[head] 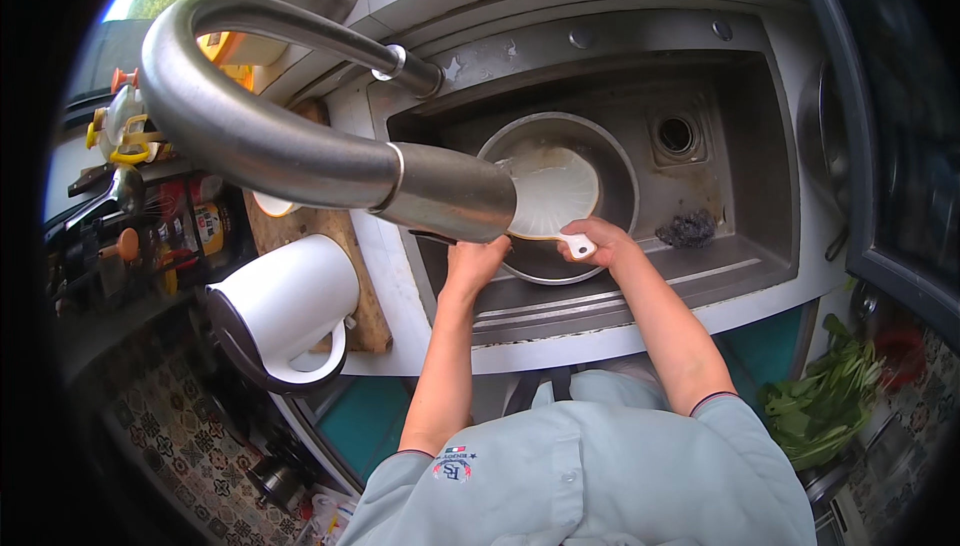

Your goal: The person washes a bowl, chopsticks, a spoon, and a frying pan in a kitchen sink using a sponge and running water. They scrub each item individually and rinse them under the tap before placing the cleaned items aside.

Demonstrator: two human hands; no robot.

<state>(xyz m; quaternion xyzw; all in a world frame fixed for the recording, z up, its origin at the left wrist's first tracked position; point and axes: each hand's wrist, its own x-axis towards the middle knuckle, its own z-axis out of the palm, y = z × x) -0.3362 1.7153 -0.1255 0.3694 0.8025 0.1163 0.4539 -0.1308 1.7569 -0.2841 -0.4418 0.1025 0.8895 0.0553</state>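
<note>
My right hand (604, 240) grips the short white handle of a shallow white dish (559, 189) with a thin golden-brown rim and a ribbed inside. Clear water seems to lie in the dish. It is held over a round metal basin (619, 201), which stands in the stainless steel sink (720, 118). My left hand (478, 264) is at the basin's near left side, below the spout head of the brushed metal faucet (450, 189). The spout head hides its fingertips and the dish's left edge, so its hold is unclear.
A dark scouring pad (686, 229) lies in the sink near the drain (676, 134). Left of the sink, a white electric kettle (300, 298) stands by a wooden board (367, 313). A dark-framed window sash (855, 118) juts in at right, above leafy greens (821, 399).
</note>
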